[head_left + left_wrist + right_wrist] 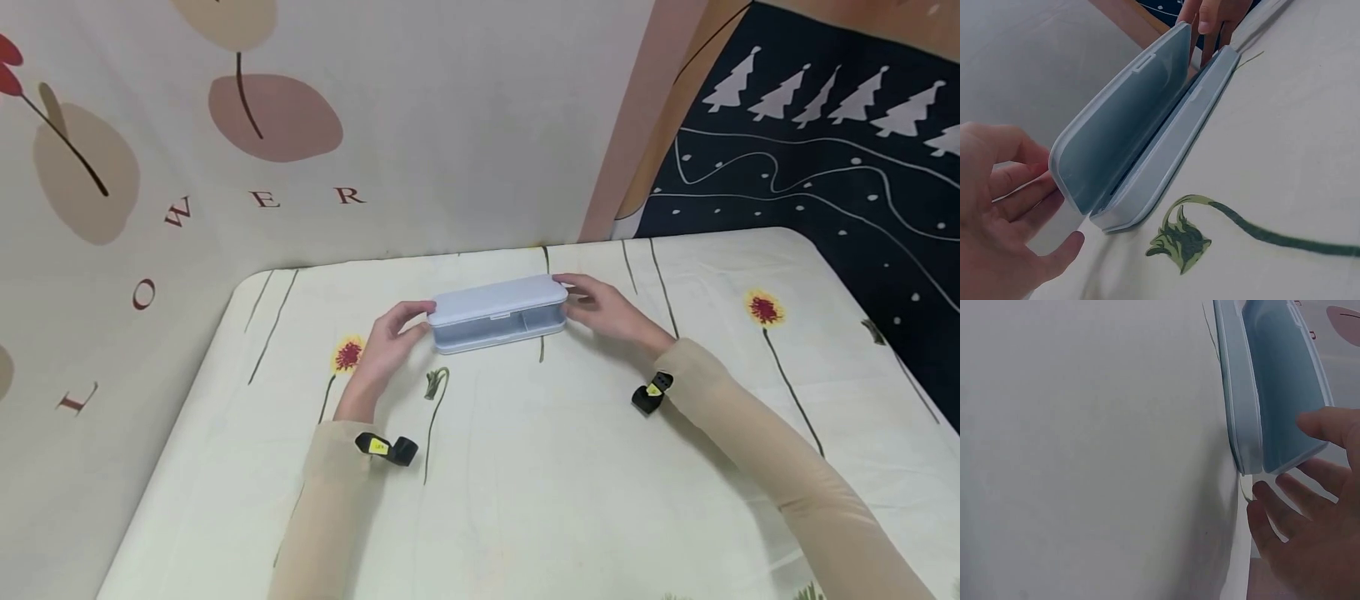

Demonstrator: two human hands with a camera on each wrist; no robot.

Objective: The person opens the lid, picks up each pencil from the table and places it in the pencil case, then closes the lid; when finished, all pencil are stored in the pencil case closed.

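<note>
A pale blue pencil case [498,302] with a hinged lid stands on the white cloth, its lid partly raised. Inside, a divider shows in the head view. At the case's left end, the fingers of my left hand [384,350] touch the lid's edge; in the left wrist view [1010,212] the thumb stays apart, near the base. My right hand [611,312] is at the other end, fingers spread at the lid's corner. In the right wrist view its thumb [1319,424] overlaps the lid's inner face, and the lower fingers are off the case.
The cloth [525,467] is printed with flowers and stems. Behind it hangs a pale curtain [465,125] with letters and leaf shapes. A dark cloth [810,183] with white trees is at the right. Both wrists carry small black cameras.
</note>
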